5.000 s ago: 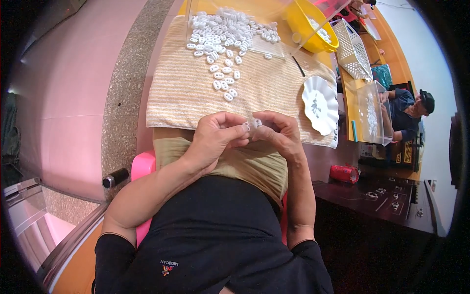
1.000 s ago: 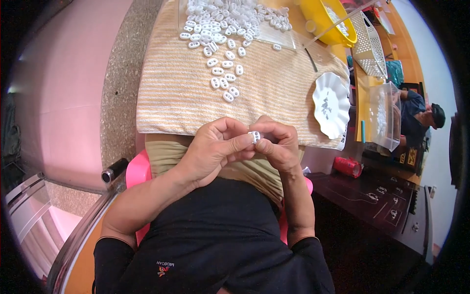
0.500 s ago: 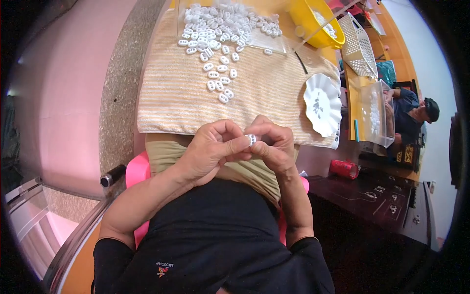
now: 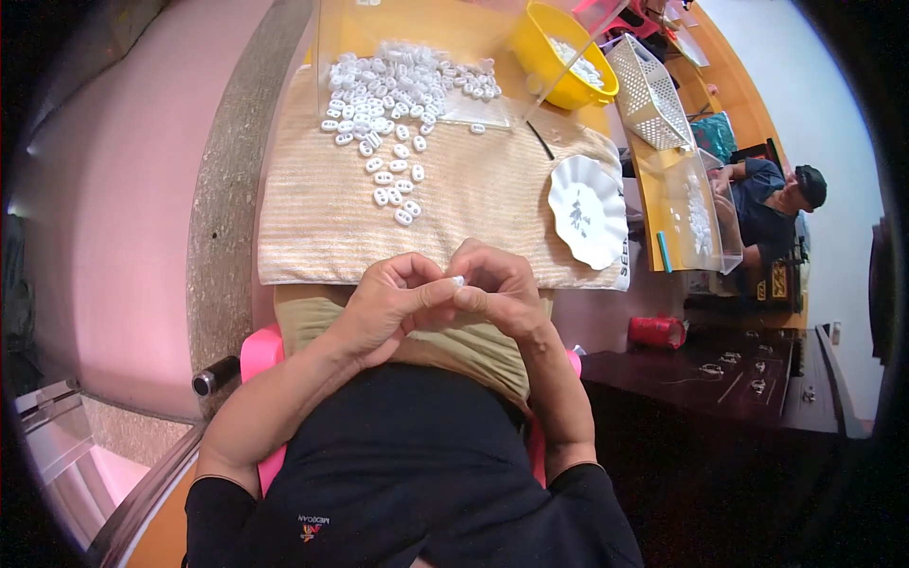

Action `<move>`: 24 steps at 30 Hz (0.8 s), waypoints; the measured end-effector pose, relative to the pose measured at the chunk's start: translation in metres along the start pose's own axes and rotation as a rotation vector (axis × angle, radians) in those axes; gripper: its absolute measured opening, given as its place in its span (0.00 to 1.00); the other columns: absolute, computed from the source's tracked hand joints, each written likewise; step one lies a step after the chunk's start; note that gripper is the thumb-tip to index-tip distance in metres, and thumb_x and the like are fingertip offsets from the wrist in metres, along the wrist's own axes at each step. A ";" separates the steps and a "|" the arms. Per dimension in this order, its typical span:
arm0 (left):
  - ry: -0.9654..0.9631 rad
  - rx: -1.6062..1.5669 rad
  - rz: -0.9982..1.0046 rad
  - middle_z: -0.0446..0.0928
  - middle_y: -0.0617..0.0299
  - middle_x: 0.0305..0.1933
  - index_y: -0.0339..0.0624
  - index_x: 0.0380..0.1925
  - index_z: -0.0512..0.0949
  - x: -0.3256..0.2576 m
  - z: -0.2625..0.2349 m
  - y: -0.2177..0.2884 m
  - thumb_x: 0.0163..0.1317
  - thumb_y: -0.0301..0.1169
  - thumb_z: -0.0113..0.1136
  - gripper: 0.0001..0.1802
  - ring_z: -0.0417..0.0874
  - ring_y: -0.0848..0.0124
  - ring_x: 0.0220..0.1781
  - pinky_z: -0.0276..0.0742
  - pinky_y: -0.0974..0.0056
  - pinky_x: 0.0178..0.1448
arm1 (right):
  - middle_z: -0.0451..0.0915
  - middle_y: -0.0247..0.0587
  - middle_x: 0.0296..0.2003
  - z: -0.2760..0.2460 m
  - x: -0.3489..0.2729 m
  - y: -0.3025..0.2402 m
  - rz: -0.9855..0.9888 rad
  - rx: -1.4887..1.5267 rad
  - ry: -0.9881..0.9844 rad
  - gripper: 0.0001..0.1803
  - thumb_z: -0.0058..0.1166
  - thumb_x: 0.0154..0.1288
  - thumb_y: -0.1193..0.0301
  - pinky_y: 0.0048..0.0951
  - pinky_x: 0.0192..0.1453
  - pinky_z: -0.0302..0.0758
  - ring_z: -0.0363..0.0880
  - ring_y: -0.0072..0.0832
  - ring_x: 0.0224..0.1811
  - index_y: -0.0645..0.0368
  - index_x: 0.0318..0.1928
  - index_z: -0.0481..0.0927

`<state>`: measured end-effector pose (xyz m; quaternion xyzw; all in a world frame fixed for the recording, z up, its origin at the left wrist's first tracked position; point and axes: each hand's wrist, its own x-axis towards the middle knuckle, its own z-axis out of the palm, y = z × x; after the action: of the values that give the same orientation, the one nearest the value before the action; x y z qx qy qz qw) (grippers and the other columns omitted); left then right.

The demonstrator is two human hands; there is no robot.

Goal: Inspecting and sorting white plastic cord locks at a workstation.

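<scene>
Above my lap, just off the towel's near edge, my left hand (image 4: 390,301) and my right hand (image 4: 502,292) meet fingertip to fingertip. Both are closed in a pinch on one small white plastic piece (image 4: 458,281), mostly covered by the thumbs and fingers. On the striped towel (image 4: 317,213) beyond them lie many loose white oval pieces (image 4: 404,217), each with two holes, trailing toward me from a heap (image 4: 388,85). To the right rests a white wavy-edged plate (image 4: 565,180), with small dark grey bits (image 4: 579,210) at its middle.
A yellow basin (image 4: 540,76) holding white pieces stands at the far right, beside a white perforated basket (image 4: 644,95). A thin black strip (image 4: 541,140) lies on the towel. Further right, a co-worker (image 4: 769,194) sits at a clear box (image 4: 729,232). A red cylindrical object (image 4: 656,331) is nearby.
The white piece has been turned between my fingers and less of it shows now. My view has shifted, so the towel and heap appear lower and further left.
</scene>
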<state>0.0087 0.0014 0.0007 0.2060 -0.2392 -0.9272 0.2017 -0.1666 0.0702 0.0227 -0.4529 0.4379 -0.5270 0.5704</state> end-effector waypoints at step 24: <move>0.057 0.033 -0.048 0.82 0.61 0.41 0.40 0.37 0.78 -0.001 0.004 -0.003 0.61 0.28 0.64 0.07 0.81 0.77 0.38 0.82 0.70 0.42 | 0.81 0.38 0.36 -0.214 0.120 -0.135 -0.298 -0.477 0.702 0.30 0.62 0.62 0.64 0.21 0.33 0.79 0.78 0.19 0.27 0.65 0.60 0.71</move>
<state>0.0067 0.0057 0.0028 0.2414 -0.2435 -0.9214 0.1829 -0.3956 -0.0660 0.1077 -0.4235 0.6441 -0.6097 0.1846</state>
